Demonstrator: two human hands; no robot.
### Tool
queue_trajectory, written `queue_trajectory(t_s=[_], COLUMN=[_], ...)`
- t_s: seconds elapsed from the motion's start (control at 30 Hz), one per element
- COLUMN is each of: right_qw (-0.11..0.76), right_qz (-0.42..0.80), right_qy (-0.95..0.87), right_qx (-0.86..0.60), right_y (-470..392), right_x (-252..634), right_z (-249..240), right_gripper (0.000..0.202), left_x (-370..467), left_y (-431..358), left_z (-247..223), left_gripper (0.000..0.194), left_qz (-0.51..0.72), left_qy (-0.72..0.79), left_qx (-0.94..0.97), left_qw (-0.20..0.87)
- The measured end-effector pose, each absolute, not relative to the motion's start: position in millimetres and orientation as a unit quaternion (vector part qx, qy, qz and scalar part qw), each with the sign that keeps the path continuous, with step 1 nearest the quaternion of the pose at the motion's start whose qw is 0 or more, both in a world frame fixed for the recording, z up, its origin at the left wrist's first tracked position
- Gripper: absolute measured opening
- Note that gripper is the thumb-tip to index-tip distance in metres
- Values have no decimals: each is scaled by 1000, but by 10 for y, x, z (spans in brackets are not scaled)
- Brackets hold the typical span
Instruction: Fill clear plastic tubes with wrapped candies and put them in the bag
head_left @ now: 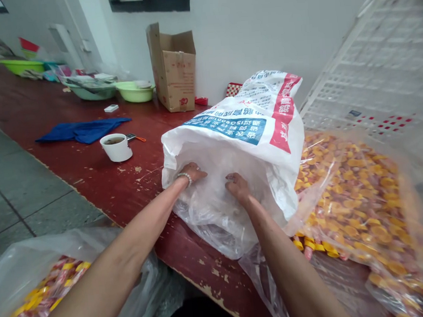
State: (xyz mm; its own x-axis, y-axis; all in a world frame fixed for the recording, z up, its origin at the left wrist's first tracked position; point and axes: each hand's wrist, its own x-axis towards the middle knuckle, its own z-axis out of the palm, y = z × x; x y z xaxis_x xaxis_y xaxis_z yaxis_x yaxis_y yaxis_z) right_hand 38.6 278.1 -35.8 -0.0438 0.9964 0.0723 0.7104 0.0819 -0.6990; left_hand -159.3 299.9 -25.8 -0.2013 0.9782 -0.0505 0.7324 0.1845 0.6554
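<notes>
A white woven sack with blue and red printing lies on the table, its mouth facing me. Inside the mouth is a clear plastic bag, which spills out over the lower lip. My left hand, with a beaded bracelet at the wrist, reaches into the left side of the opening, thumb stretched out and the fingers partly hidden. Opposite it, my right hand has its fingers curled together on the thin plastic. What lies deeper in the sack is hidden.
Yellow-capped small pieces fill a large clear bag at right and another bag at lower left. A white cup of dark liquid, blue cloth, cardboard box and green basin stand on the table. A white crate leans at right.
</notes>
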Motion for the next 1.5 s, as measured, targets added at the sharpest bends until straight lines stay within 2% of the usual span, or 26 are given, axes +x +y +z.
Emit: queue_trajectory(t_s=[0.13, 0.23, 0.4, 0.57, 0.77, 0.97, 1.17, 1.27, 1.4, 1.5], right_qw=[408, 457, 466, 458, 468, 487, 491, 470, 448, 437], right_qz=[294, 318, 367, 430, 483, 521, 539, 581, 625, 636], right_qy=[-604, -591, -607, -617, -605, -582, -577, -560, -547, -544], right_qx=[-618, -585, -529, -473, -426, -392, -368, -357, -331, -329], right_y=[2733, 2583, 2254, 2057, 1793, 1550, 1507, 1495, 1479, 1480], right_x=[389, 349, 248, 104, -60, -59, 19, 55, 104, 125], right_z=[-253, -105, 56, 29, 92, 114, 86, 107, 132, 121], right_gripper=[37, 30, 20, 25, 33, 34, 45, 40, 35, 45], left_x=[-1565, -1539, -1587, -1659, -1508, -1293, -1295, -1296, -1271, -1246], left_y=[2986, 2851, 2489, 2120, 1630, 1406, 1356, 1314, 1253, 1227], left_z=[-269, -269, -218, -114, 80, 25, 12, 55, 92, 123], left_gripper=[32, 29, 31, 35, 30, 40, 49, 60, 64, 69], left_qz=[224, 236, 315, 385, 503, 597, 542, 494, 480, 473], left_qy=[715, 710, 703, 692, 558, 433, 436, 418, 384, 391], left_qx=[614, 619, 609, 589, 608, 488, 546, 550, 545, 558], left_qw=[248, 240, 190, 163, 257, 467, 467, 527, 571, 558])
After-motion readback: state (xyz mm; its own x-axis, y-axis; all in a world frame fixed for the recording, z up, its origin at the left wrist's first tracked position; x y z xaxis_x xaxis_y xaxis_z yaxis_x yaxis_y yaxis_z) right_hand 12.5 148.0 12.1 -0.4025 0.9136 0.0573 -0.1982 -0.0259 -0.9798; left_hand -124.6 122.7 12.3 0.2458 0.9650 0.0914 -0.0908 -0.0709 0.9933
